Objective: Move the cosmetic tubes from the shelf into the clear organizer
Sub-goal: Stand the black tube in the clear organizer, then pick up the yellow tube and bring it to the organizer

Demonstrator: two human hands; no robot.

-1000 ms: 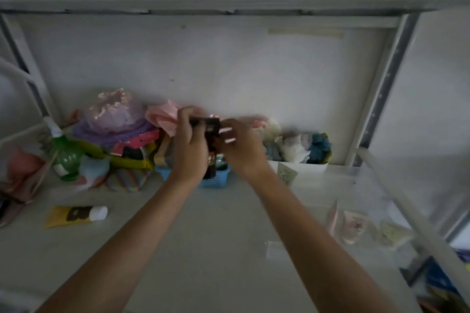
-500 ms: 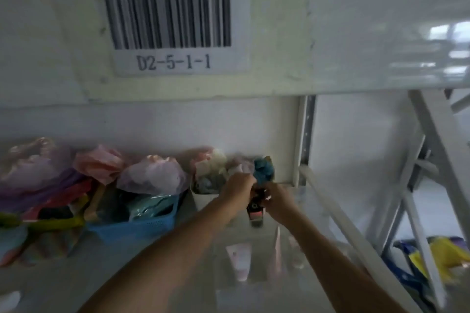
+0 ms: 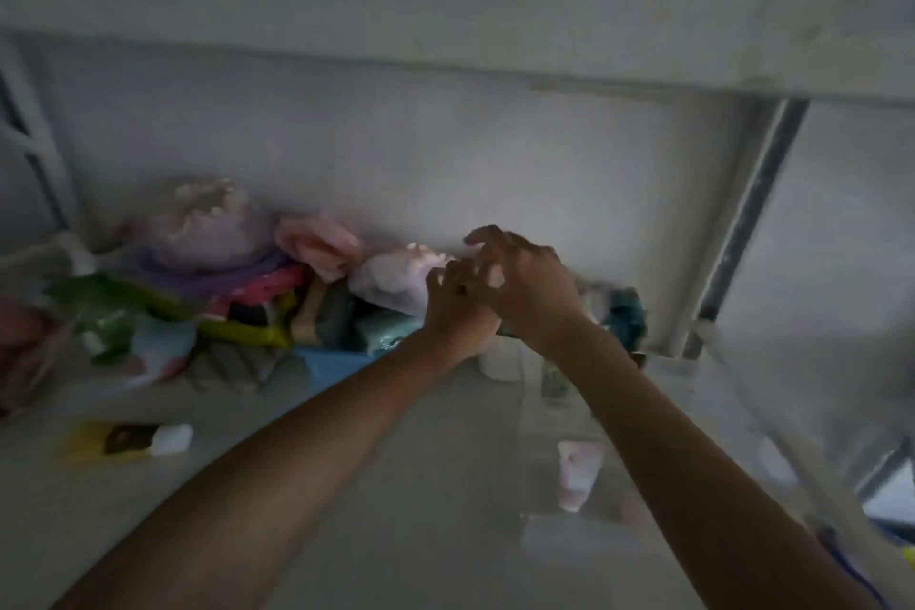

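Note:
The view is blurred by motion. My left hand (image 3: 458,315) and my right hand (image 3: 532,295) meet above the back of the clear organizer (image 3: 703,379) on the right of the shelf. My right hand's fingers are spread with nothing in them. The left hand's fingers curl against the right one, and I cannot tell whether they hold anything. A dark tube (image 3: 554,379) stands upright in the organizer just below my right wrist. A pink tube (image 3: 577,476) lies further forward inside it. A yellow tube with a white cap (image 3: 131,441) lies on the shelf (image 3: 396,485) at the left.
A blue basket (image 3: 331,367) full of colourful packets stands along the back wall, with pink and purple bags (image 3: 208,233) piled beside it. A white cup (image 3: 500,362) sits behind my hands. A white shelf upright (image 3: 742,223) runs down the right side.
The camera has swung back left and down. The dark tube held in both hands half a second ago has left them and now stands in the organizer. My right hand has opened.

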